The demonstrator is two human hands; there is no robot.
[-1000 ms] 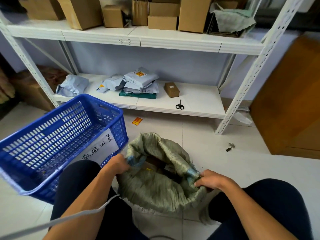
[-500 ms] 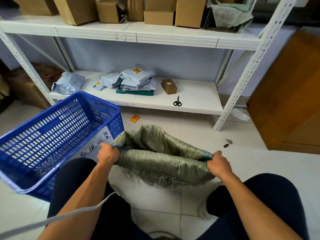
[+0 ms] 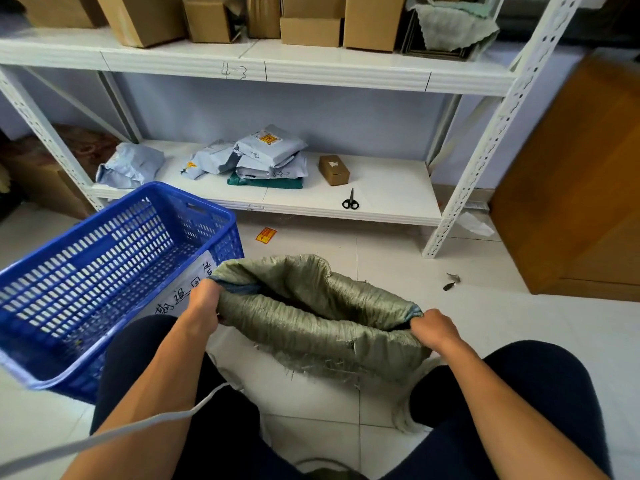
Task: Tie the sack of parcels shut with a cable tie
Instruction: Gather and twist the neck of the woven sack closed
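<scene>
Step in hand: gathering the sack (image 3: 311, 330) mouth; tying not yet begun. Sack sits on the floor (image 3: 398, 268), mouth part open and stretched between both grips. Left grip (image 3: 204, 303) clenches the rim's left edge, right grip (image 3: 434, 329) its right edge. Next move, judged: bunch the rim into one neck, freeing a hand. No cable tie identifiable in view.

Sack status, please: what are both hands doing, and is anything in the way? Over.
Left hand and right hand each grip the sack by its rim. Mouth open, no tie on it. Blue basket close beside left hand, nothing blocking.
</scene>
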